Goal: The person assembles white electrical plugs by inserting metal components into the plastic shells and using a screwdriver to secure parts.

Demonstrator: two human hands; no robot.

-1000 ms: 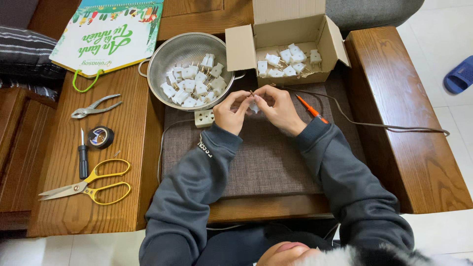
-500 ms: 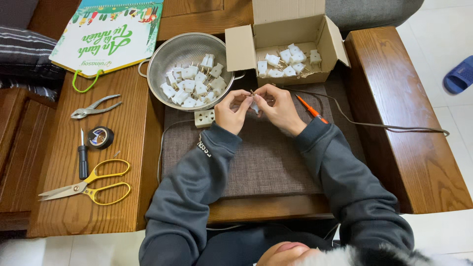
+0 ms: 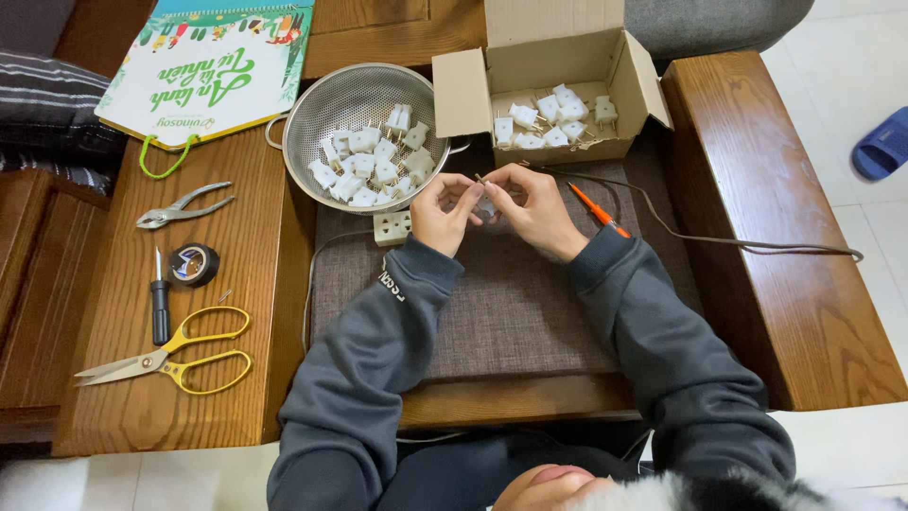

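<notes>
Now both hands — left (image 3: pixel 441 210), right (image 3: pixel 535 206) — pinch one small white plug (image 3: pixel 486 202) between them above the mat (image 3: pixel 492 303), mid-assembly; next, I judge, comes careful fingertip alignment.

Wooden table (image 3: pixel 180 378) with a grey-brown mat (image 3: pixel 511 312) at centre; pale tiled floor (image 3: pixel 851 237) at three o'clock; striped cushion (image 3: pixel 47 114) at ten o'clock; grey seat (image 3: pixel 719 19) at one o'clock.
</notes>
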